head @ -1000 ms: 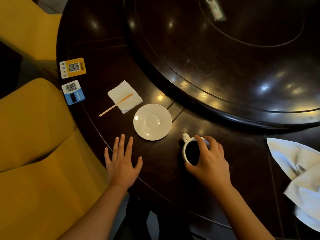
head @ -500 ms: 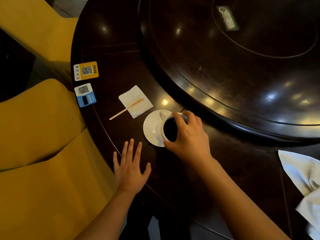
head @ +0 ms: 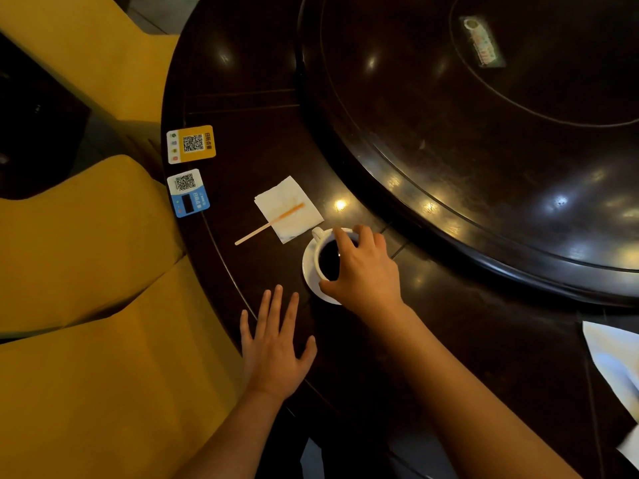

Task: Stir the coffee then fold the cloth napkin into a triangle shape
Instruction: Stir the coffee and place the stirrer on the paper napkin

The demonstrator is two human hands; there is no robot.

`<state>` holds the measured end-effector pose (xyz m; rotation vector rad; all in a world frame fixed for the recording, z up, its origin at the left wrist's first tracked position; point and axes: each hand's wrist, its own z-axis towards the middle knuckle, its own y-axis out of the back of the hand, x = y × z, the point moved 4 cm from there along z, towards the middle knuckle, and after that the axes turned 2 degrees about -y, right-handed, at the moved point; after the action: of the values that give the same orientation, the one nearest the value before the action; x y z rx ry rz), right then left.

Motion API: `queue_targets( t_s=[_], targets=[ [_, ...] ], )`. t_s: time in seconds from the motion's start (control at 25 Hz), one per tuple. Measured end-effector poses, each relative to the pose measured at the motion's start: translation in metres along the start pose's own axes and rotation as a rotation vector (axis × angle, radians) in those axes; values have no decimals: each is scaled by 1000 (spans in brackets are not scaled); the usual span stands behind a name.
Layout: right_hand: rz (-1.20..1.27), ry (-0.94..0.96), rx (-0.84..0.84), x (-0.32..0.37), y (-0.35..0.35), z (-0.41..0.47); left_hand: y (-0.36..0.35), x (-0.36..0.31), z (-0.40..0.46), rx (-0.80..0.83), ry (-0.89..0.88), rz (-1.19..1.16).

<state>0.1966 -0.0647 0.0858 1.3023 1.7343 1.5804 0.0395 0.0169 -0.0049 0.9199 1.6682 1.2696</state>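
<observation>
Head view: right hand (head: pixel 363 271) fingers (head: pixel 345 242) grip coffee cup (head: pixel 328 259) rim on saucer (head: pixel 308 271); left hand (head: pixel 273 347) flat, empty.

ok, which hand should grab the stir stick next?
Left. The left hand lies flat and free below the stir stick; the right hand grips the coffee cup.

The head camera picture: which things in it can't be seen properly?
- Saucer: mostly hidden under the coffee cup and the right hand.
- Cloth napkin: cut off by the right edge.
- Label on the turntable: too blurred to read.
- QR cards: print too small.
</observation>
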Motion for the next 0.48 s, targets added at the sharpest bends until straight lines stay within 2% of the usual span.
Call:
queue_targets(
  t_s=[0.36,0.48],
  targets=[
    [-5,7,13,-5,-3,1,0,0,0,1,-2,-4],
    [-13,31,-30,-7,-5,-2,0,-1,0,0,-1,-6]
  ],
)
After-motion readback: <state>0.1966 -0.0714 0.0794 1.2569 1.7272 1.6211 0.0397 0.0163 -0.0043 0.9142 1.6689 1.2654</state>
